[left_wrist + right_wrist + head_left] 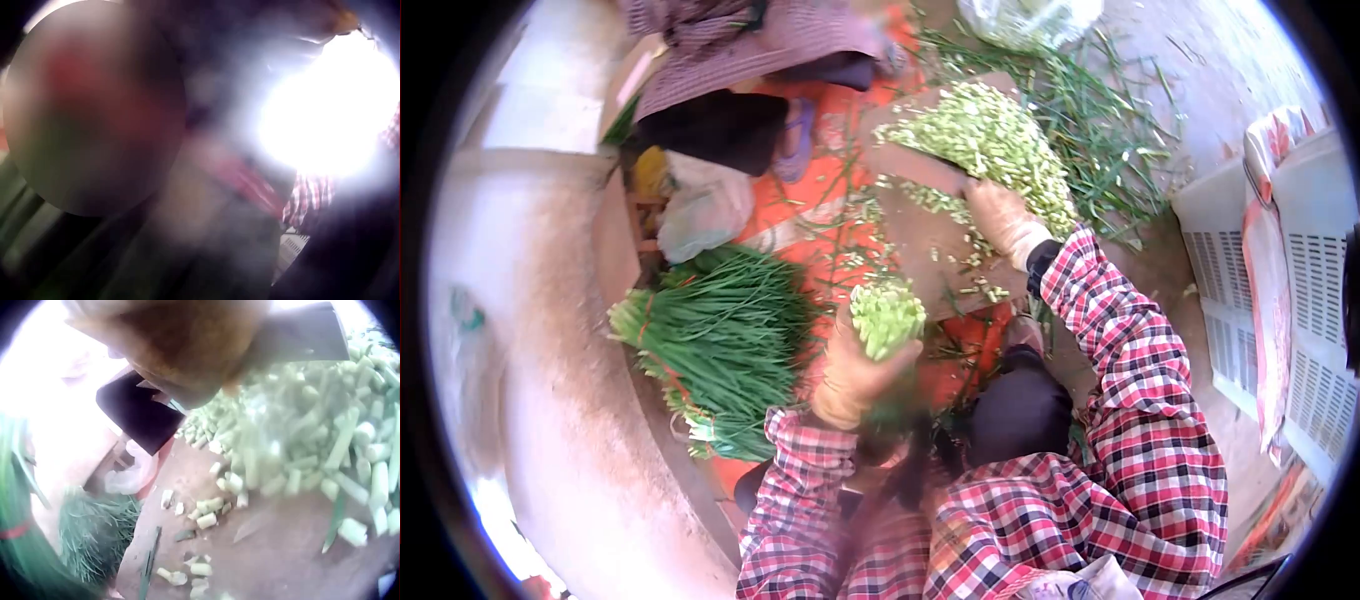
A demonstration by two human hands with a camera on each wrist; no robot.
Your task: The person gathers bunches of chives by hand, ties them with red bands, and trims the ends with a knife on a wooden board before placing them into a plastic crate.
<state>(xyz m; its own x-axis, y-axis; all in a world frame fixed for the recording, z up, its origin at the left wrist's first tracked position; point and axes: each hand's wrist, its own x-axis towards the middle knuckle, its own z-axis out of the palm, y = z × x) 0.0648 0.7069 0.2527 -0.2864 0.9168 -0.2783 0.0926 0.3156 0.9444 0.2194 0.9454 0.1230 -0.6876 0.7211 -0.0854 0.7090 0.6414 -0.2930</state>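
In the head view my left hand [850, 375] grips an upright bunch of green stalks [887, 318], with its pale cut ends facing up. My right hand [1003, 218] holds a cleaver [920, 168], its broad blade reaching left along the edge of a heap of chopped stalk pieces [995, 130]. These lie on a brown cutting board [920, 240], where loose bits are scattered. The right wrist view shows the hand [181, 347] and part of the blade [306, 334] close over the chopped pieces [287, 450]. Blur and glare hide the left hand's work in the left wrist view.
Banded bundles of long green stalks [735, 340] lie at the left on an orange sheet [805, 260]. Another person's slippered foot [796, 140] is beyond. Loose green leaves [1100, 130] litter the floor at the back right. Grey slatted crates [1225, 290] stand on the right.
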